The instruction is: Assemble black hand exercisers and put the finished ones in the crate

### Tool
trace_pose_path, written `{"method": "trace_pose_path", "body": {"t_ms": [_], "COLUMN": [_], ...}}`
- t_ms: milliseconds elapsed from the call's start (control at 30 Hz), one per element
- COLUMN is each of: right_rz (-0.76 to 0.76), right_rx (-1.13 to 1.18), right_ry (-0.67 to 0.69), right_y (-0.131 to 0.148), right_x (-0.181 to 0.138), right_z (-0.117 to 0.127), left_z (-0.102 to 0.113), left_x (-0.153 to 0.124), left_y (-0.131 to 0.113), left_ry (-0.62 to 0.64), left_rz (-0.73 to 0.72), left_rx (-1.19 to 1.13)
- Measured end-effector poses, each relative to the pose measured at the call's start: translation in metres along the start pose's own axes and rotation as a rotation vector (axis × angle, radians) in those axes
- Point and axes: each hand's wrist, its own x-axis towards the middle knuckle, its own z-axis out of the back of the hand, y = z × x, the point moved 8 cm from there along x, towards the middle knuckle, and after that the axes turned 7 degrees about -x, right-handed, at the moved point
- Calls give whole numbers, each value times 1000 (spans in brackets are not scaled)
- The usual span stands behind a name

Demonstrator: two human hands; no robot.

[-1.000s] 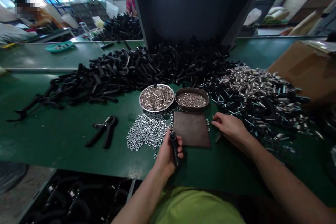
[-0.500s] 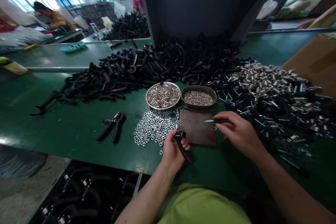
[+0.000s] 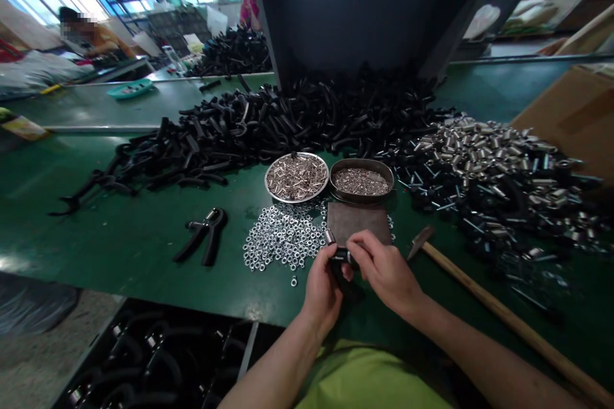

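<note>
My left hand (image 3: 322,287) is wrapped round a black handle (image 3: 341,268) with a small metal sleeve (image 3: 329,236) at its top end. My right hand (image 3: 384,268) has its fingers pinched at the handle's top, on a thin metal pin that is mostly hidden. Both hands meet just in front of a dark brown pad (image 3: 364,222). A spread of small silver washers (image 3: 281,241) lies to the left of the hands. A hammer (image 3: 484,303) with a wooden handle lies on the table right of my right hand.
Two metal dishes (image 3: 296,176) (image 3: 361,180) of small parts stand behind the pad. A big heap of black handles (image 3: 268,121) spills from a tipped dark bin (image 3: 369,13). Silver sleeves and pins (image 3: 494,166) pile at right. An assembled hand gripper (image 3: 204,236) lies at left. People work at far tables.
My right hand, which picked up a thin pin from the table, has moved left to the top of the handle. The left hand raised the handle a little. The hammer is now uncovered.
</note>
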Motion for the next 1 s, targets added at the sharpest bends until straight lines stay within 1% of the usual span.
{"method": "trace_pose_path", "body": {"t_ms": [33,67,133,167,200,233,300,333,367,433,467,500,600,633,667,700,733,767,833,900,933,967,1000], "right_rz": [-15,21,186,239,234,174,-3,-47,-30,113,155,148,-36,-51,-32,-11,-20,-75,-293,-507,-583,-636,-667], "right_rx": [-4,-17,-41,-32,-4,42,138,158,151,98,81,88,154,165,180,216,293,417,752,1057,1153,1201,1203], "right_ry": [20,14,-37,-50,-33,16,134,157,144,40,-4,-2,103,107,91,63,46,50,84,92,89,94,117], "right_y": [-2,0,11,14,13,7,-7,-10,-9,2,6,5,-8,-9,-7,-4,-3,-6,-15,-21,-24,-27,-30], "right_x": [1,1,-2,-3,-4,-4,-3,-4,-3,-3,-3,-3,-2,-2,-2,-2,-1,-1,-2,-6,-8,-8,-8], "right_z": [-1,-1,3,3,1,-2,-11,-13,-11,-1,3,3,-4,-4,-3,-1,-1,-5,-22,-42,-49,-56,-60], "left_z": [1,3,5,5,4,3,-1,-1,-1,1,0,-1,-3,-3,-4,-5,-6,-8,-10,-11,-13,-16,-17], "left_x": [0,0,0,-1,-1,-1,-2,-2,-2,-2,-2,-2,-2,-3,-3,-4,-5,-6,-8,-14,-18,-20,-19], "left_y": [-2,-4,-7,-10,-12,-14,-17,-17,-18,-20,-21,-22,-23,-25,-28,-30,-31,-32,-38,-49,-55,-58,-60], "left_ry": [-17,-38,-71,-76,-66,-44,-8,-7,-14,-29,-19,-2,53,56,58,62,70,72,28,-64,-100,-117,-121], "left_rz": [-12,-21,-44,-71,-100,-124,-158,-165,-169,-190,-202,-213,-237,-259,-284,-306,-316,-324,-386,-532,-608,-661,-679], "left_rx": [1,-10,-30,-23,7,52,132,147,144,123,134,160,259,285,310,337,368,406,501,627,700,775,850]}}
